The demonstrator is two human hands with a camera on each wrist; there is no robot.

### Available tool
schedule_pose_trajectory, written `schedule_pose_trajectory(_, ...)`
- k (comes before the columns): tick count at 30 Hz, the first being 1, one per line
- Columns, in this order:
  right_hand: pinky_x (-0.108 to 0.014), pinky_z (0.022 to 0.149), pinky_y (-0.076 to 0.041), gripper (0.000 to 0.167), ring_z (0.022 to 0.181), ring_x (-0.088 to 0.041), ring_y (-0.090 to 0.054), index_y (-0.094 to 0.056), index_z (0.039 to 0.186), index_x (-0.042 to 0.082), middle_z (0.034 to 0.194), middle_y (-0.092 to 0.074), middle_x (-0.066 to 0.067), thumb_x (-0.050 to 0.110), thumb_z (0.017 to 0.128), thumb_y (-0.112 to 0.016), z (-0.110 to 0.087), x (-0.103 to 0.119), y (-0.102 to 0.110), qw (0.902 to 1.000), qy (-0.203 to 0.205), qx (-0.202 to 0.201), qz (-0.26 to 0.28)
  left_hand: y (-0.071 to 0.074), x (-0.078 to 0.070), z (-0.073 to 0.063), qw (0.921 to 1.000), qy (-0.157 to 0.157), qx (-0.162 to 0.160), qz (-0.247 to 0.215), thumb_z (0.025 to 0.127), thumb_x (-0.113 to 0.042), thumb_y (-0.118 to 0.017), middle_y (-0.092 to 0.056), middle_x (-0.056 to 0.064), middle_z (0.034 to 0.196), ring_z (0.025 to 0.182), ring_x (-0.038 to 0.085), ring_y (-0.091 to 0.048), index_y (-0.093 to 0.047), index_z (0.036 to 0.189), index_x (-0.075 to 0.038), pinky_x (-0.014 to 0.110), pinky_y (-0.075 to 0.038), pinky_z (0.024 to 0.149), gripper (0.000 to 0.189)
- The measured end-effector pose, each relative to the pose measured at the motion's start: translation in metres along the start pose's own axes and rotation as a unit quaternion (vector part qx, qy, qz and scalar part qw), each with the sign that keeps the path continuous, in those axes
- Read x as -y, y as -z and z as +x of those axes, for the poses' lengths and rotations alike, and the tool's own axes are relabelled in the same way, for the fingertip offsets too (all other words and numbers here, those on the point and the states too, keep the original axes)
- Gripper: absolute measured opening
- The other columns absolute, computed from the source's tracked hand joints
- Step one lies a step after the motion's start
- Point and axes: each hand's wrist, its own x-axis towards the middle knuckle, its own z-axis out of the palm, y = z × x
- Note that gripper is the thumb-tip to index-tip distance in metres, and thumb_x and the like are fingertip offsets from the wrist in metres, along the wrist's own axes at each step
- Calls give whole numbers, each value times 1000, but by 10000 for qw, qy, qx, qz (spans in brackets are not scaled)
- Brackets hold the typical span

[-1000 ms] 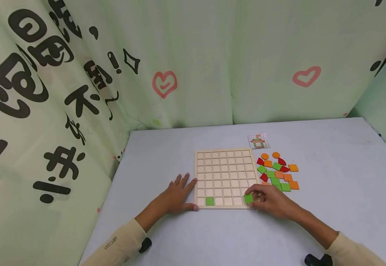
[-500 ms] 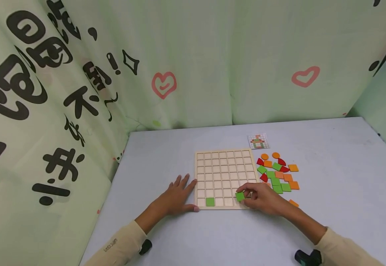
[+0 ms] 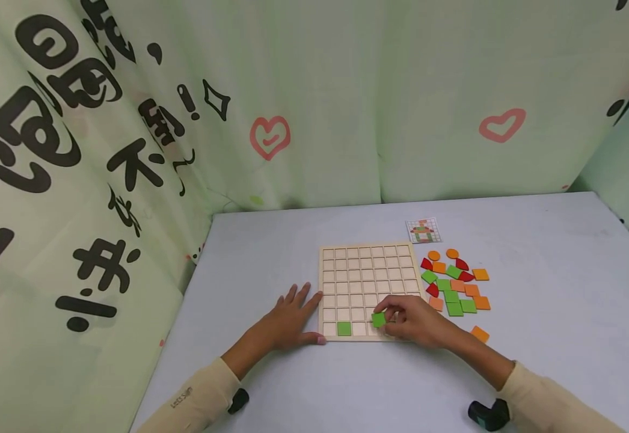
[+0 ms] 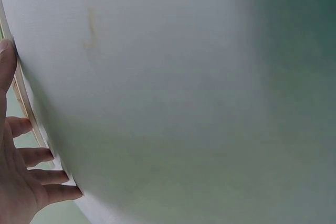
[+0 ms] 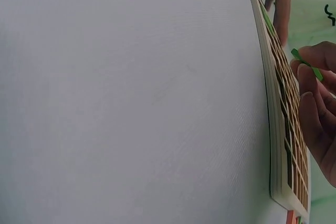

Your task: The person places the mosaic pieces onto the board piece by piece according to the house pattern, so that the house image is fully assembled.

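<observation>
A wooden grid board (image 3: 363,263) lies on the table, with one green square tile (image 3: 344,328) set in its front row, second cell from the left. My right hand (image 3: 414,320) pinches another green square tile (image 3: 378,319) between thumb and fingertips, above the front rows of the board. In the right wrist view this held tile (image 5: 316,72) shows edge-on, apart from the grid. My left hand (image 3: 291,320) lies with fingers spread at the board's left edge, thumb and a finger touching the frame. The left wrist view shows the same left hand (image 4: 21,182) against that edge.
Right of the board lie several loose pieces: green squares (image 3: 453,308), orange squares (image 3: 481,302), orange circles (image 3: 452,254) and red curved pieces (image 3: 462,264). A small pattern card (image 3: 423,230) rests behind them. A pale green curtain (image 3: 325,120) hangs beyond the table (image 3: 552,270).
My right hand has moved left along the board's front rows, carrying the green square tile. My left hand stays at the board's left edge.
</observation>
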Motion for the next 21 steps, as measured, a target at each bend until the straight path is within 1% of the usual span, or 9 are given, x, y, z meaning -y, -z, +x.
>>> schedule_pose_trajectory(6,-21,61,-50,25,70,-9,-57,-69,110,10,88,-63,1,10,86,-76,5,2,-2,9999,68,-85,-23,-1,1,0,10000,-56,-16,8,86,-72,-59,-19,16,167,153,45,-18,-24,161,-20,60,-30,116,98)
schedule_pose_trajectory(13,-20,56,-45,26,64,-8,-52,-71,113,9,89,-64,1,8,87,-75,11,5,-5,9998,86,-131,-105,-1,2,0,10000,-87,-15,32,86,-73,-57,-19,16,167,152,46,-17,-23,161,-20,61,-31,116,98)
schedule_pose_trajectory(17,-20,57,-46,27,63,-7,-52,-71,115,8,91,-66,0,6,88,-73,15,6,-8,9997,156,-102,-140,-1,2,0,10000,-74,-11,17,86,-73,-58,-18,16,167,153,45,-17,-23,161,-20,61,-30,116,98)
schedule_pose_trajectory(21,-20,57,-46,26,63,-7,-53,-72,113,8,89,-67,2,5,87,-73,20,6,-11,9993,254,-115,-230,-1,1,0,10000,-57,-2,37,86,-73,-58,-19,15,167,152,45,-18,-23,161,-20,60,-31,116,98)
